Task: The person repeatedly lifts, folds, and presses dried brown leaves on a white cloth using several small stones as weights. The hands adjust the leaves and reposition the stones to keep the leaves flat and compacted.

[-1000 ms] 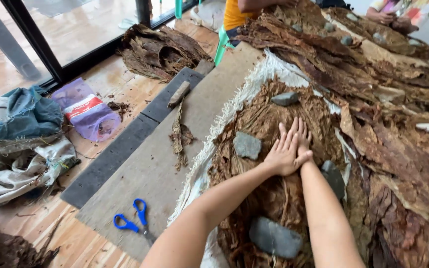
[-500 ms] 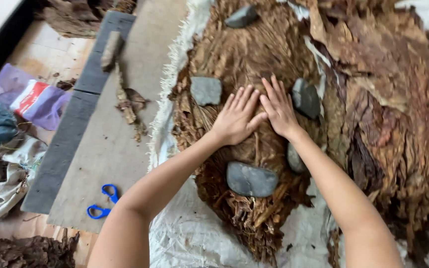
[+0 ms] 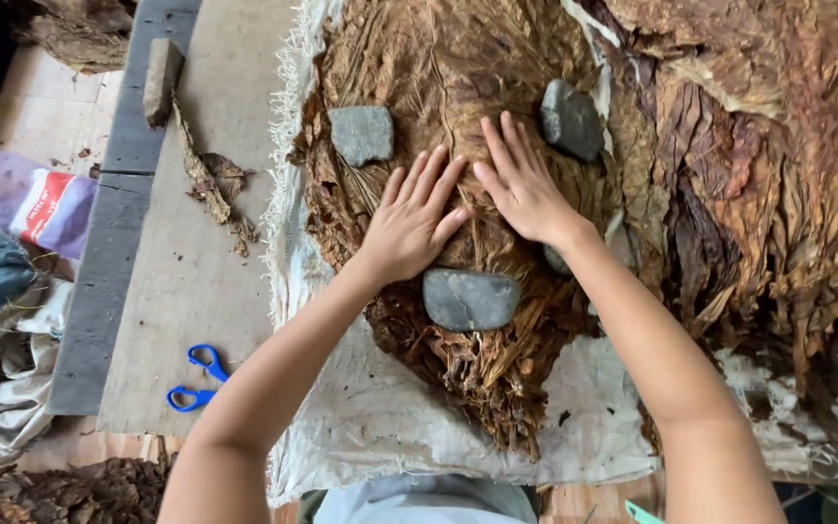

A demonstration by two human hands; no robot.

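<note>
Pressing flat, both hands lie palm down on a stack of dried brown leaves, fingers spread and pointing away from the person, gripping nothing. The left hand rests with its fingers fanned toward the middle of the stack; the right hand lies just beside it, slightly farther up, the two index fingers close but not touching. The leaves sit directly under both palms and run out past them on every side, forming an oval pile whose frayed stem ends point toward the person.

Three grey stones sit on the pile around the hands. One flat stone lies just below the left hand's wrist, near the stem ends. A second stone lies above and to the left of the left hand's fingertips, apart from them. A third, darker stone lies just beyond the right hand's little finger. A further grey stone peeks out under the right wrist, mostly hidden.

The pile rests on a pale, frayed cloth spread over a flat board. To the right, a larger heap of loose reddish-brown leaves lies against the stack. On the board to the left lie a dried leaf scrap and a small block, and near its lower edge blue-handled scissors, well apart from both hands.
</note>
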